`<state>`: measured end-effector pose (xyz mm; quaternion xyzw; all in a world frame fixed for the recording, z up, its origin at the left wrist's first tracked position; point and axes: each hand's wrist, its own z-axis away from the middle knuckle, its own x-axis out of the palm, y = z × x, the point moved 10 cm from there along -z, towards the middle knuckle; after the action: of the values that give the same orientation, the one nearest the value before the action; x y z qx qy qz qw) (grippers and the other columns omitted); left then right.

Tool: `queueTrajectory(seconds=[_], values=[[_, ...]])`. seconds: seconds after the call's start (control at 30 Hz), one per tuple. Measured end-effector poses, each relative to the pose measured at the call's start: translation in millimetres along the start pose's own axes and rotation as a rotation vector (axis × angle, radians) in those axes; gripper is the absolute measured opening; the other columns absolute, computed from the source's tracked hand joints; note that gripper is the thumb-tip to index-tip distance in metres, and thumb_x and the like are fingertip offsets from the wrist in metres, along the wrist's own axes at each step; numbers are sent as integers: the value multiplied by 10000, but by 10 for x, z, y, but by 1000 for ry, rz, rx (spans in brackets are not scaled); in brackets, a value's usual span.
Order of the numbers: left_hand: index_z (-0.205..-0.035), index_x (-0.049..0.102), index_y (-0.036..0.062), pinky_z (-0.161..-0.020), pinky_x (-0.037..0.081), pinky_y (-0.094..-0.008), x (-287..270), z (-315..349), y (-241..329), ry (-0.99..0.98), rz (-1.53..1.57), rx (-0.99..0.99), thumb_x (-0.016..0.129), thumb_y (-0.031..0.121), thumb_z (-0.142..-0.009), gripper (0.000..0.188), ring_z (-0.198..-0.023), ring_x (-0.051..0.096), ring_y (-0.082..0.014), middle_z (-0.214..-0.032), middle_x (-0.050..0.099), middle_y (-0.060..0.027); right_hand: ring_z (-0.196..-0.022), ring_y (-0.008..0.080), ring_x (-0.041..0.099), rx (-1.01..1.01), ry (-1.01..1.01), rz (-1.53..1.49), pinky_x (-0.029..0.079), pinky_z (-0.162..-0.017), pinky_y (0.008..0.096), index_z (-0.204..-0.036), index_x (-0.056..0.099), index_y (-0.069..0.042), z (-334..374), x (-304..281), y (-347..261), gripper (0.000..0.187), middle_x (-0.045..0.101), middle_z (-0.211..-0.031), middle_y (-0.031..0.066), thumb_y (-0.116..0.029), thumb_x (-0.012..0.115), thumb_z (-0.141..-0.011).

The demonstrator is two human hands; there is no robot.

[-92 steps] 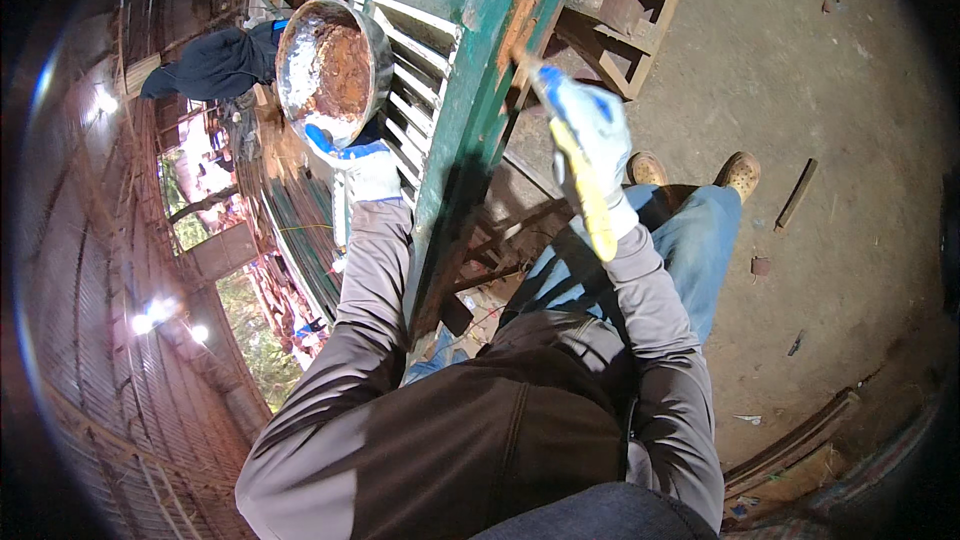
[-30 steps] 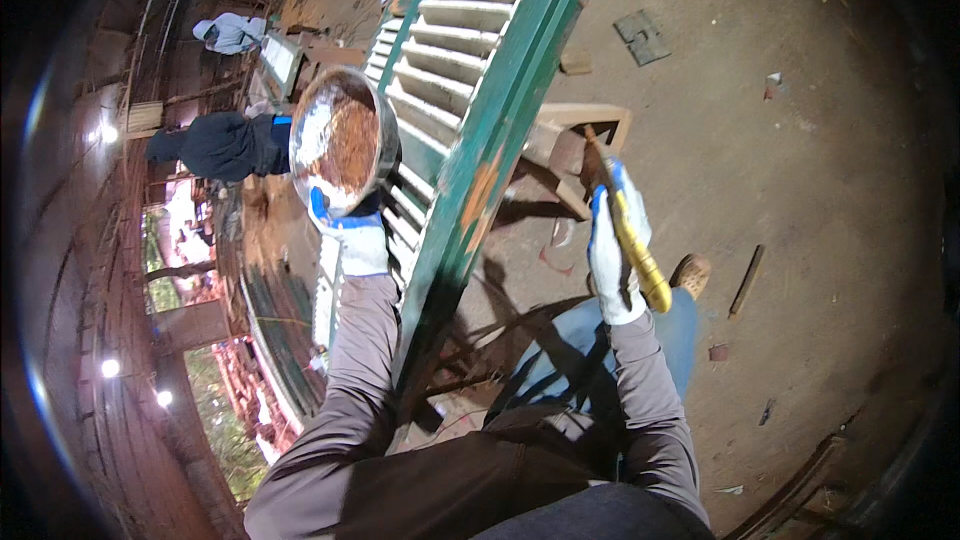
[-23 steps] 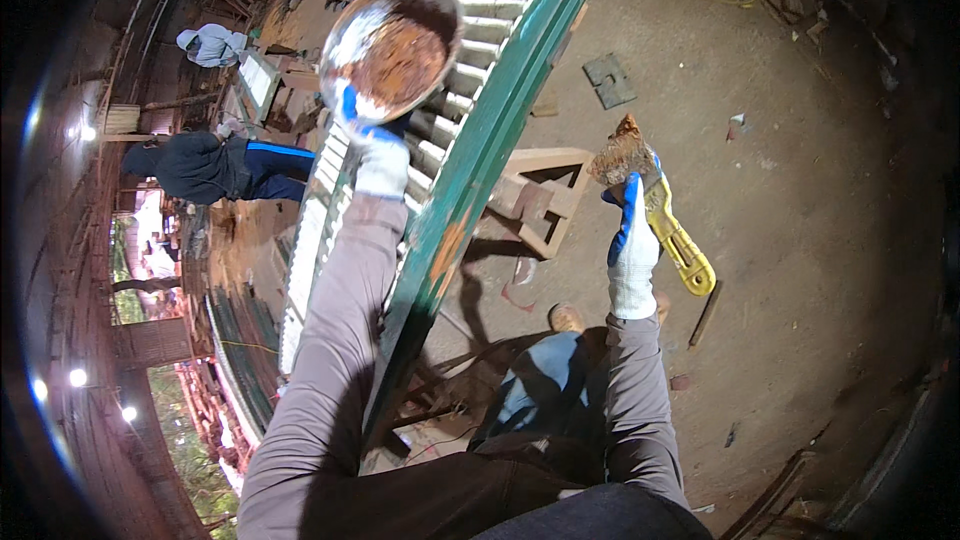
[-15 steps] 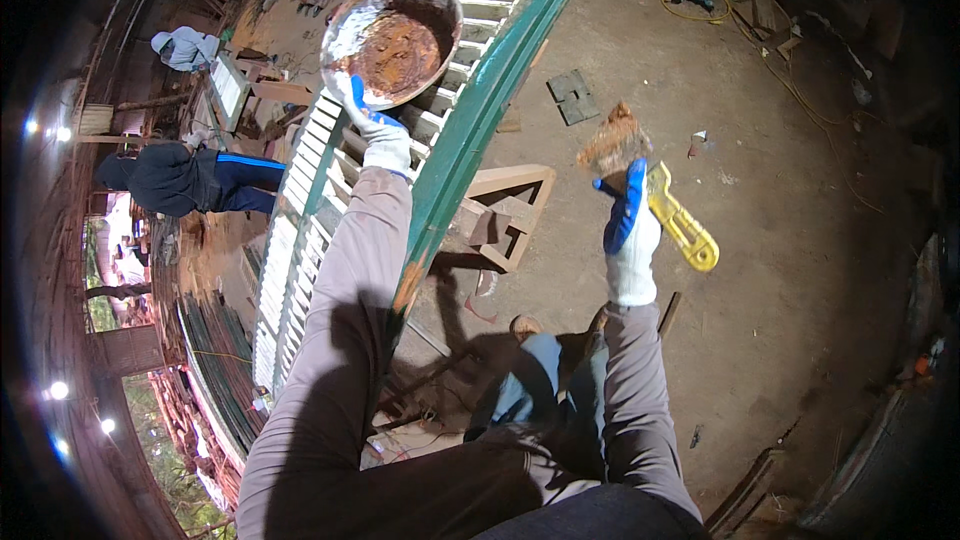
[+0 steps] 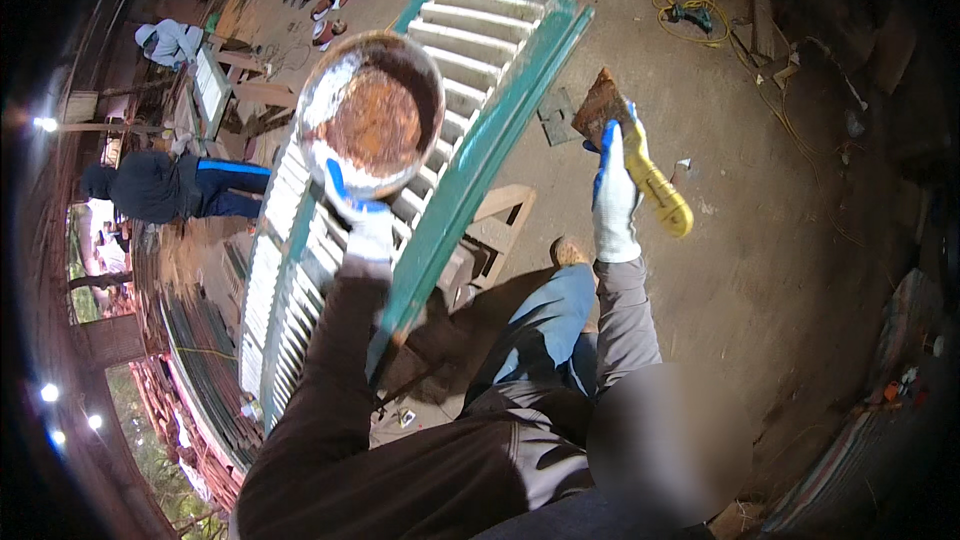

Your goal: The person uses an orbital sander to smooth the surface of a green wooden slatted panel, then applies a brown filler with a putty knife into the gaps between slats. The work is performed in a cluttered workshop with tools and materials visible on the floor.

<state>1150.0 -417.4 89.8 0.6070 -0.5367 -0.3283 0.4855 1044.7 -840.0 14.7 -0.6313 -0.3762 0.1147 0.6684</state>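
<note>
My left hand (image 5: 362, 225), in a white and blue work glove, grips the near rim of a round bowl (image 5: 428, 90). Its inside is streaked white and holds a reddish-brown paste (image 5: 380, 118). My fingers under the bowl are hidden. My right hand (image 5: 615, 185), gloved alike, is closed round a scraper (image 5: 655, 185) with a yellow handle, held to the right of the bowl and apart from it. Brown material coats its blade (image 5: 600, 108). Beneath the bowl lies a slatted shutter (image 5: 465, 165) with a green frame and white slats, slanting from far right to near left.
A triangular wooden piece (image 5: 510, 210) stands beside the shutter. On the floor are a flat dark plate (image 5: 556, 120) and a power tool (image 5: 692, 17) with a yellow cord. Two people work at the left, one in dark clothes (image 5: 155, 185), one in light clothes (image 5: 178, 42). Stacked boards (image 5: 200, 360) lie lower left.
The bowl and my left hand have shifted slightly left and nearer. My right hand has drawn in a little, and the scraper's blade now shows narrower and turned. My view has shifted.
</note>
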Motion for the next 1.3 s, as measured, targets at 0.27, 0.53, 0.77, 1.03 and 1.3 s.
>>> queueTrajectory(seconds=[0.27, 0.53, 0.77, 1.03, 1.3], values=[[-1568, 319, 35, -1189, 347, -485, -238, 131, -24, -16, -318, 52, 471, 589, -1025, 790, -1400, 438, -309, -1569, 389, -162, -1130, 380, 605, -729, -1, 846, 511, -944, 441, -1413, 535, 8, -537, 714, -118, 460, 613, -1308, 215, -62, 623, -967], [-1526, 393, 42, -1131, 430, -475, -707, 223, -175, 68, -223, 31, 578, 371, -1033, 622, -1350, 504, -296, -1517, 473, -152, -1122, 355, 579, -800, -72, 1066, 540, -919, 425, -1380, 543, 13, -615, 996, 231, 572, 577, -1322, 164, -31, 682, -827], [-1438, 497, -24, -1130, 427, -437, -343, 286, 174, 149, -552, 175, 448, 420, -1081, 572, -1290, 546, -274, -1432, 548, -148, -1083, 357, 588, -745, -186, 1280, 567, -844, 428, -1220, 619, 45, -511, 1077, 101, 401, 593, -1240, 172, -20, 683, -830], [-1450, 494, -14, -1145, 411, -433, -520, 150, -121, 276, -42, -158, 489, 402, -1065, 566, -1313, 545, -278, -1466, 541, -140, -1071, 313, 590, -656, -367, 1328, 572, -809, 383, -1285, 610, 10, -449, 1034, -83, 448, 602, -1277, 142, -60, 635, -843], [-1470, 485, 11, -1136, 414, -445, -719, 214, -35, 41, -318, 101, 495, 397, -1068, 557, -1336, 518, -271, -1463, 540, -143, -1126, 303, 575, -466, -360, 1176, 534, -910, 376, -1442, 540, -69, -627, 718, -454, 569, 587, -1377, 97, -147, 566, -879]])
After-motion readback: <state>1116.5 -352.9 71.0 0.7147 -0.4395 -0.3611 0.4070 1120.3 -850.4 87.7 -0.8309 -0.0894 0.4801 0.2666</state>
